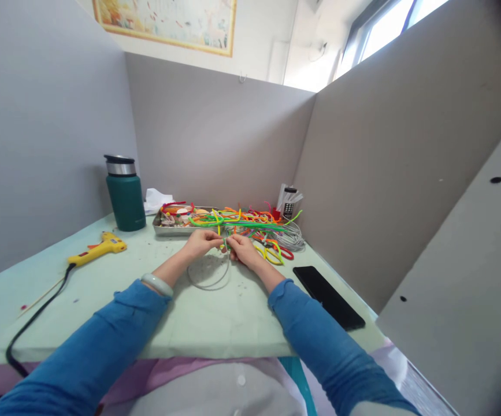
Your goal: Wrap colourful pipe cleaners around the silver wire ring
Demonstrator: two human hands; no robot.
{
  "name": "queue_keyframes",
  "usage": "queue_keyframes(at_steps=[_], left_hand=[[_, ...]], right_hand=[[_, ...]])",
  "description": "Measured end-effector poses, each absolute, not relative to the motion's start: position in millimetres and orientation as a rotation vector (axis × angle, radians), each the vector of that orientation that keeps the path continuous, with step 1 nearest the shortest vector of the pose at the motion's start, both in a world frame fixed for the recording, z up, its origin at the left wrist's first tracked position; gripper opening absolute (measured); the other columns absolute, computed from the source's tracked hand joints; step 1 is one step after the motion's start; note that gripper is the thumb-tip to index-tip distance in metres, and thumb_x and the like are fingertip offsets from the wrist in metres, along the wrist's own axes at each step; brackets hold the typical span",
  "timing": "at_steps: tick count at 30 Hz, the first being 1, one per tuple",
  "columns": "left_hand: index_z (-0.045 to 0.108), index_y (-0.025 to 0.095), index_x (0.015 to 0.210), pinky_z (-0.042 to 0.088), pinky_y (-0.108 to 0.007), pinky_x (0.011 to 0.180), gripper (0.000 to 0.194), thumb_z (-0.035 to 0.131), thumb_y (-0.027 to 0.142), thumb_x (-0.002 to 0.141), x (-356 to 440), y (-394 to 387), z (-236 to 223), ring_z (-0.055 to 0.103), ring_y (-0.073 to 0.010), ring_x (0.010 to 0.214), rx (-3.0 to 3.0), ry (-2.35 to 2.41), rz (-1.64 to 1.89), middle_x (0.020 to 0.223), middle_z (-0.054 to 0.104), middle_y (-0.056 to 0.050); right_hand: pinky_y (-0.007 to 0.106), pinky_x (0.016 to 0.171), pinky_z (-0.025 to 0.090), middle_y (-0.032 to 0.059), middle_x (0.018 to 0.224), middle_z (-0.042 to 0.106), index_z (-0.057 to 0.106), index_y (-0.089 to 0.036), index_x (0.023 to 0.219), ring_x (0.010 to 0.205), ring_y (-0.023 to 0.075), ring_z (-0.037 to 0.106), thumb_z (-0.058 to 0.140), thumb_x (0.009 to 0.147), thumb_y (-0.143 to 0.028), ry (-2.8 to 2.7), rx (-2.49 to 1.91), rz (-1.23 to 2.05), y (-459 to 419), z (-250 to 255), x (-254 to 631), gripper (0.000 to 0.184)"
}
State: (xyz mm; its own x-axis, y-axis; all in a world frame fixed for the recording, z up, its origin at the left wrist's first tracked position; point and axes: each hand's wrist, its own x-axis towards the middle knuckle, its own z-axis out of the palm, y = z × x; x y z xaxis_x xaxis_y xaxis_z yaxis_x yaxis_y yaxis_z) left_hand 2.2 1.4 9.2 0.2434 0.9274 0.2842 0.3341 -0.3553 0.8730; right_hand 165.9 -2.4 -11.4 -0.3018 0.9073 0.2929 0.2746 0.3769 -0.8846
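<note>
My left hand (200,244) and my right hand (244,249) meet over the middle of the table, fingertips pinched close together. Between them is a thin grey wire (209,288), which hangs below the fingers in a wide loop. A bit of green shows at the pinch, too small to name. Just behind my hands lies a pile of colourful pipe cleaners (250,218), with a coil of grey wire (292,237) at its right end. Yellow-handled scissors (271,255) lie beside my right hand, partly under the pile.
A metal tray (176,231) of small craft pieces stands behind my left hand. At left are a green bottle (125,199) and a yellow glue gun (98,249) with a black cord. A black phone (329,297) lies at right. Grey partitions (215,133) enclose the table.
</note>
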Motion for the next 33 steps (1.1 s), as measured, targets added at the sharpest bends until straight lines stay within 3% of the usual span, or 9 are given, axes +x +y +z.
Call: queue_keyframes(at_steps=[8, 23, 33], left_hand=[[0.066, 0.011, 0.064, 0.029, -0.02, 0.045, 0.022, 0.064, 0.033, 0.06, 2.4, -2.5, 12.8, 0.041, -0.0063, 0.045, 1.81, 1.246, 1.09, 0.05, 0.057, 0.001], [0.064, 0.013, 0.056, 0.02, -0.021, 0.04, 0.024, 0.065, 0.037, 0.06, -0.8, 4.2, 2.8, 0.03, -0.0061, 0.039, 1.825, 1.494, 1.007, 0.038, 0.044, 0.004], [0.058, 0.013, 0.057, 0.016, -0.021, 0.038, 0.035, 0.062, 0.047, 0.062, -3.2, 9.0, -5.3, 0.027, -0.0044, 0.036, 1.811, 1.449, 0.936, 0.04, 0.038, 0.006]], right_hand=[[0.018, 0.043, 0.032, -0.0015, 0.07, 0.06, 0.061, -0.017, 0.084, 0.044, 0.0057, 0.044, 0.043, 0.081, -0.029, -1.962, -0.982, 0.792, 5.6, -23.6, 164.4, 0.022], [0.02, 0.052, 0.027, -0.0012, 0.063, 0.059, 0.065, -0.019, 0.076, 0.056, 0.0093, 0.044, 0.05, 0.079, -0.027, -2.14, -1.112, 0.206, -2.3, -22.9, 160.1, 0.017], [0.02, 0.054, 0.026, -0.0007, 0.067, 0.061, 0.064, -0.02, 0.079, 0.059, 0.0099, 0.046, 0.046, 0.082, -0.03, -2.19, -1.082, 0.076, -3.0, -22.6, 160.6, 0.021]])
